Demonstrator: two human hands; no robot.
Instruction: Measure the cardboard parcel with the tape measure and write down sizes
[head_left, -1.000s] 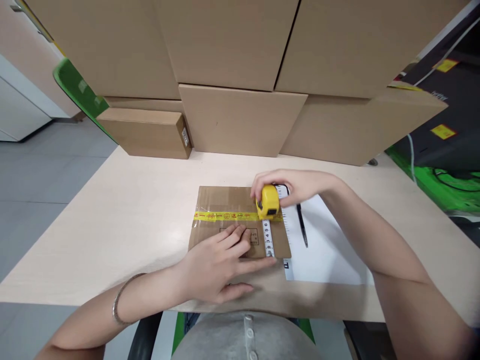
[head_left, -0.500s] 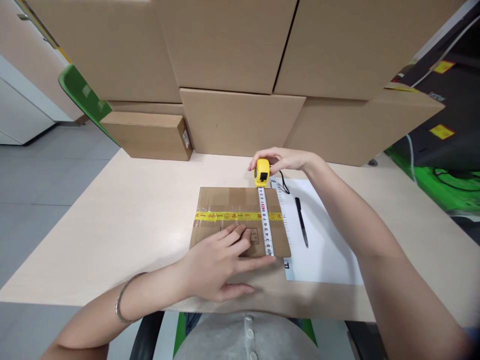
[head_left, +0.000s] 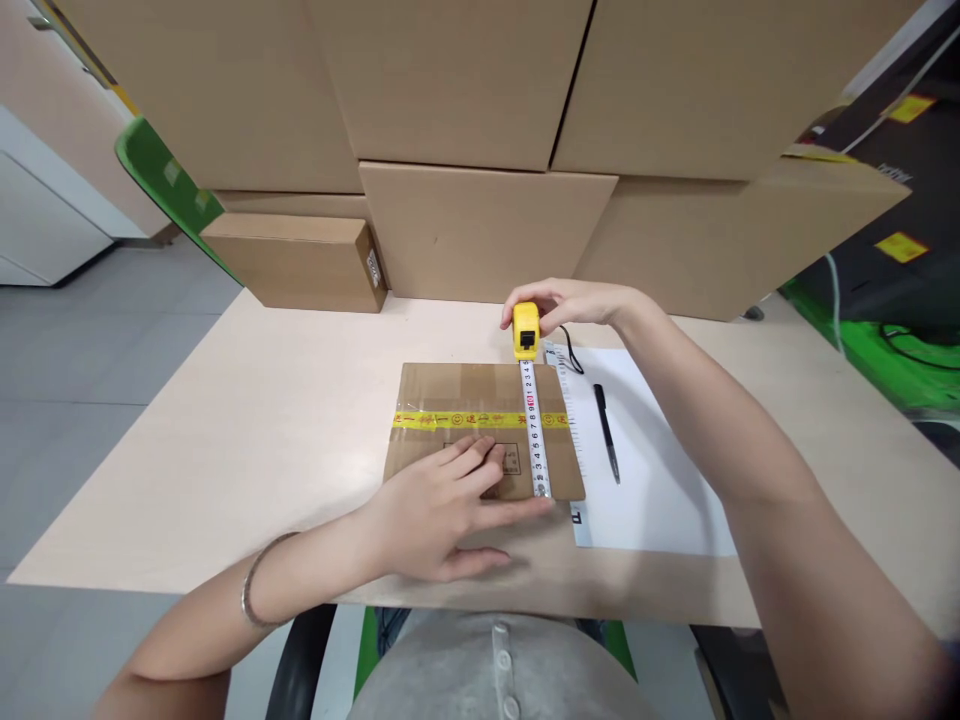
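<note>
A flat cardboard parcel [head_left: 450, 395] with a yellow tape stripe lies on the pale table [head_left: 262, 430]. My left hand [head_left: 442, 515] lies flat on its near edge, fingers spread, one fingertip pinning the end of the white measuring blade [head_left: 534, 430]. My right hand [head_left: 577, 300] grips the yellow tape measure case [head_left: 526, 330] just beyond the parcel's far edge. The blade runs across the parcel near its right side.
A white sheet of paper [head_left: 652, 480] with a black pen [head_left: 606, 432] lies right of the parcel. Large cardboard boxes [head_left: 480, 230] are stacked along the back of the table, with a smaller box [head_left: 292, 262] at the back left. A green chair back [head_left: 161, 180] shows at the left.
My right hand pulled the yellow case away from me, from over the yellow stripe to past the parcel's far edge, drawing the blade out. My left hand stayed put.
</note>
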